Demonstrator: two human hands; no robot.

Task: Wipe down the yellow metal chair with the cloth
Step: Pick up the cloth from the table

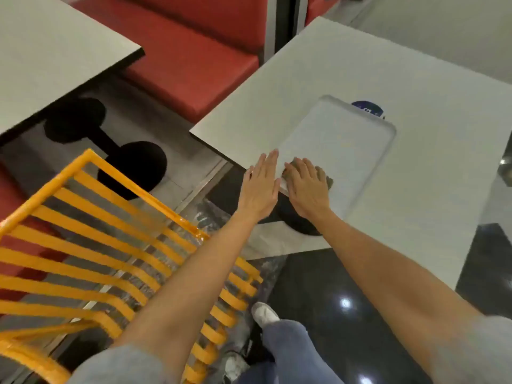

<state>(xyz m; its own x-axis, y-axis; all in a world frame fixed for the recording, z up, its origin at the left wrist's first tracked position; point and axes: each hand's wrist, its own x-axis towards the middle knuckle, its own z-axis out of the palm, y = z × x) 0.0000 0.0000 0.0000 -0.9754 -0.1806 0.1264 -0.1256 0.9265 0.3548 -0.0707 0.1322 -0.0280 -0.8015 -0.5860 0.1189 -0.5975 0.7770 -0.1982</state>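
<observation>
The yellow metal chair [91,245] with slatted back and seat fills the lower left, under my left forearm. A dark grey-brown cloth [324,176] lies on the near corner of a white tray [346,139] on the right table. My right hand [306,187] rests flat on the cloth, fingers spread, covering most of it. My left hand [260,187] hovers flat and open just left of it, over the table's near corner, holding nothing.
The white table [415,79] carries the tray and a blue round sticker [367,108]. A second grey table [50,59] is at upper left, with black pedestal bases [133,167] beneath. Red bench seating [194,59] runs behind. My legs and white shoe [264,314] stand beside the chair.
</observation>
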